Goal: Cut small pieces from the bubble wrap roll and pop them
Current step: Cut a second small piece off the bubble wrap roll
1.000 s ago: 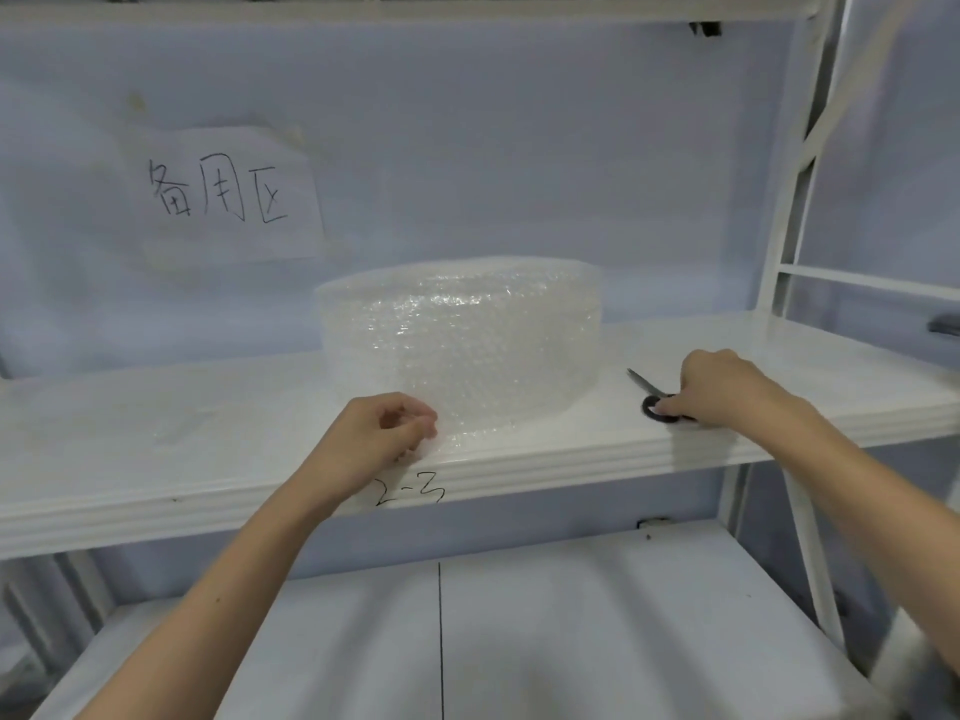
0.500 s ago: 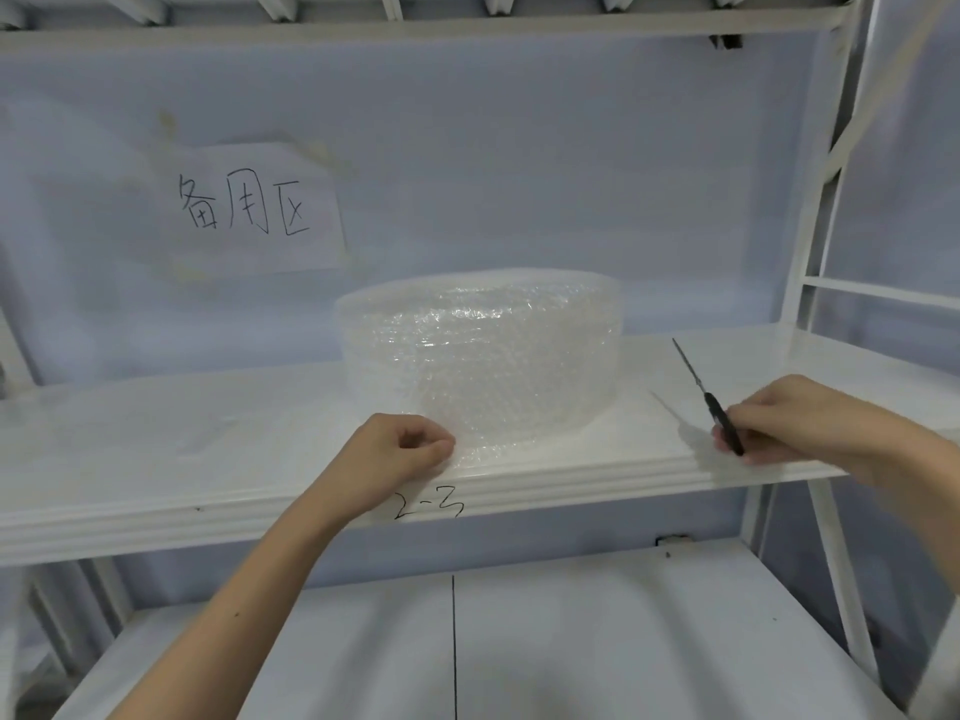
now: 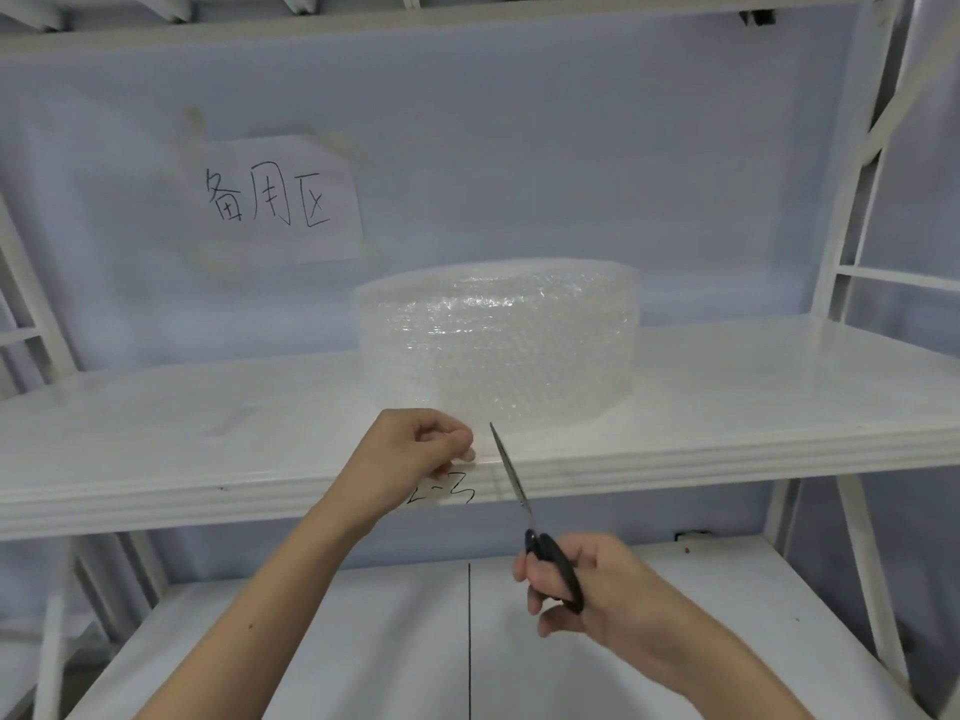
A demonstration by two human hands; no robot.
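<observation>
The bubble wrap roll [image 3: 496,350] stood on its flat end on the white shelf [image 3: 208,418], abt centre of view, a bit back from the front edge. My left hand [image 3: 410,454] was at 7 o'clock from the roll, fingers curled, thumb & fingertips pinching the loose free end of the wrap where it hung over the shelf lip. My right hand [image 3: 576,584] was at 5 o'clock from the left, below shelf level, curled round the black handles of the scissors [image 3: 511,478]. The blades looked closed or nearly so, tip pointing up toward 11 o'clock, just right of my left fingers, close to the held flap; couldn't tell if they touched it.

Step in hand, as I judged: lining up the first cut, no piece off yet. Next move called for opening the blades, sliding the flap btwn them & keeping it taut w/ the left pinch.

Writing: the paper sign [image 3: 283,200] on the back wall at 10 o'clock read "备用区". Marker on the shelf edge read "2-3", partly hidden by my left wrist.
</observation>
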